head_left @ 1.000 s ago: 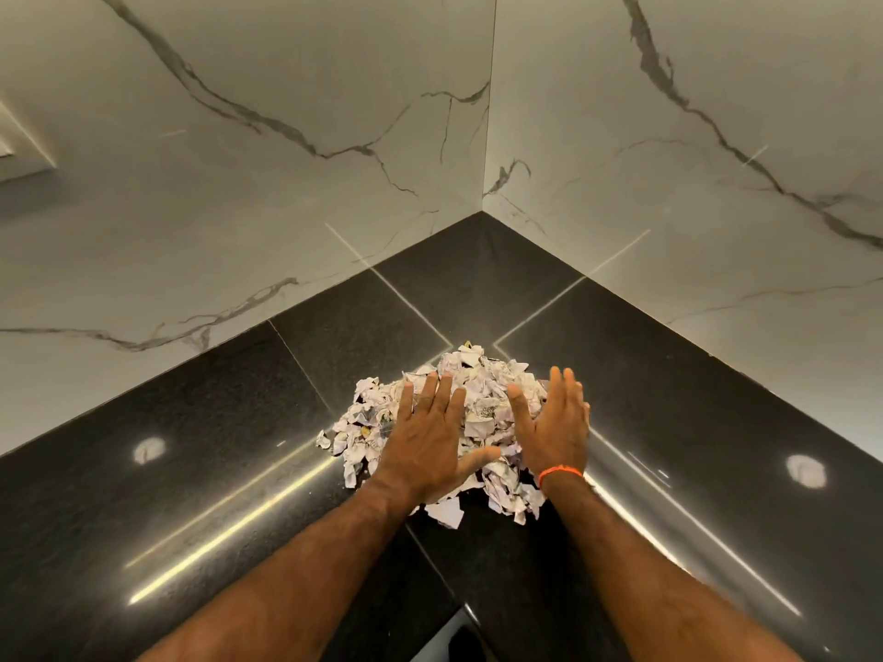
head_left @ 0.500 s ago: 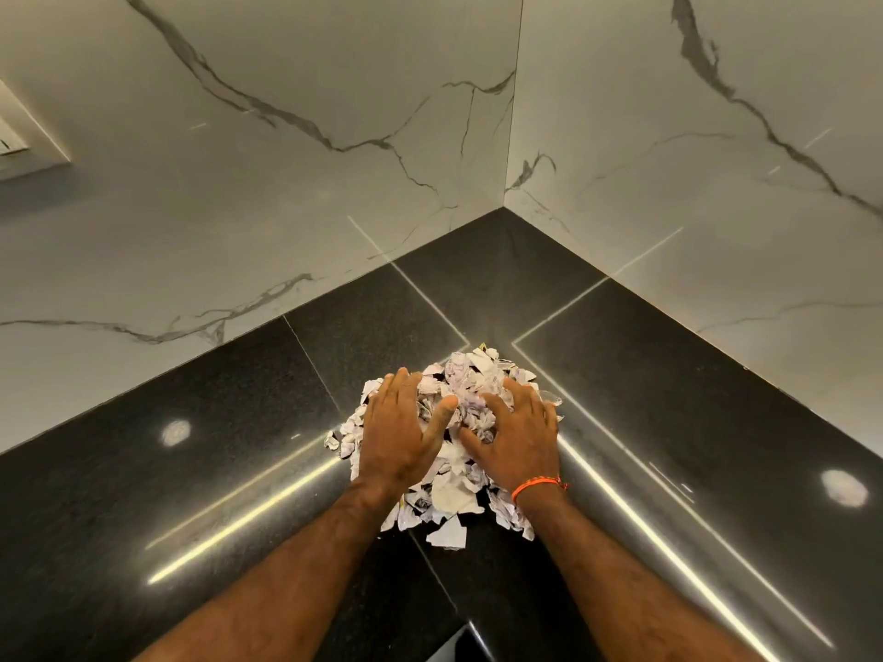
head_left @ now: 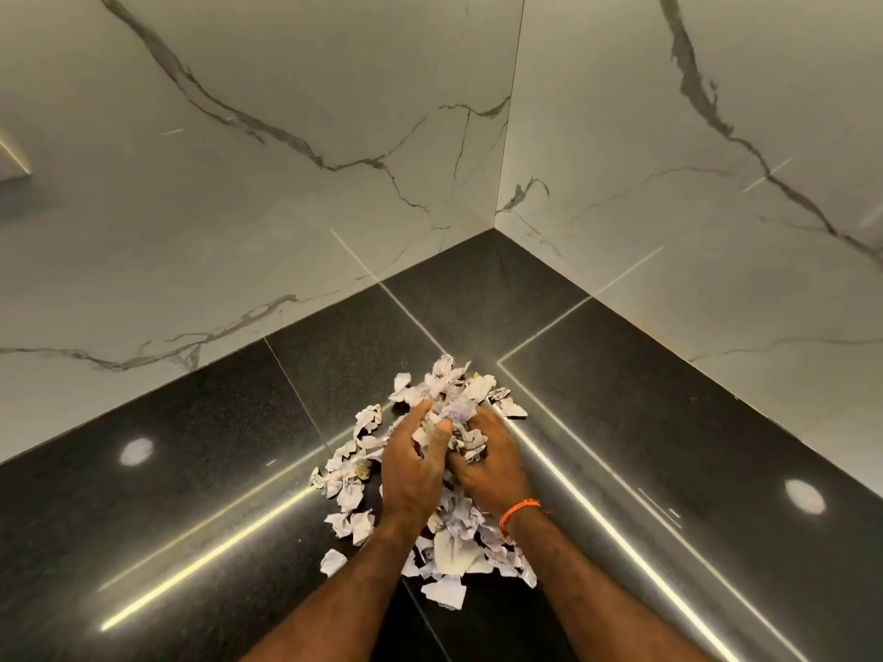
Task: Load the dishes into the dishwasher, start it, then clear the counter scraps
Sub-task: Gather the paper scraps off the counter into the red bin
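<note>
A heap of torn paper scraps (head_left: 444, 475) lies at lower centre of the frame on the dark polished surface (head_left: 191, 494). The left hand (head_left: 413, 470) and right hand (head_left: 492, 463) (orange wristband (head_left: 518, 511)) meet in it, fingers curled around a clump. Veined marble walls (head_left: 239, 183) rise behind.

Glossy black speckled stone counter (head_left: 191, 470) in front of me, meeting white marble walls at a corner, heap of torn, crumpled white paper scraps (head_left: 349, 489) lying on it near the corner
</note>
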A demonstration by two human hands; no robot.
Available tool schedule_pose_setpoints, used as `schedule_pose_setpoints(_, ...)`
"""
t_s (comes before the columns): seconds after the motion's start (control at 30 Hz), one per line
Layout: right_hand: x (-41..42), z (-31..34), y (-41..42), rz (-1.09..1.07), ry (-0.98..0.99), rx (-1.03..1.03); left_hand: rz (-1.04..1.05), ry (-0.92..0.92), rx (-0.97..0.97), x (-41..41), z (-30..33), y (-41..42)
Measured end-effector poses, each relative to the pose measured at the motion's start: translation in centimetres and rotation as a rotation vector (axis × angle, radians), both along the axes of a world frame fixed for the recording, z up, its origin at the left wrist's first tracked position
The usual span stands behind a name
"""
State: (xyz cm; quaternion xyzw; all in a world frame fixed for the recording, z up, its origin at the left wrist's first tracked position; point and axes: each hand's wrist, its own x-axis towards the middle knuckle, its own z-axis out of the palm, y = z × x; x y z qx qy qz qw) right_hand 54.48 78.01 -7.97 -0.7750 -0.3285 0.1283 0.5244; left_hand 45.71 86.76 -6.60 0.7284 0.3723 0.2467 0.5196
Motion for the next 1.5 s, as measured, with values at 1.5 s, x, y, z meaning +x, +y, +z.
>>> schedule_pose_setpoints(1.5,-10.0,11.4,9.2,-0.323,0.876,0.519,0.403,-0.628,-0.816,-5.0,9.9,4.1)
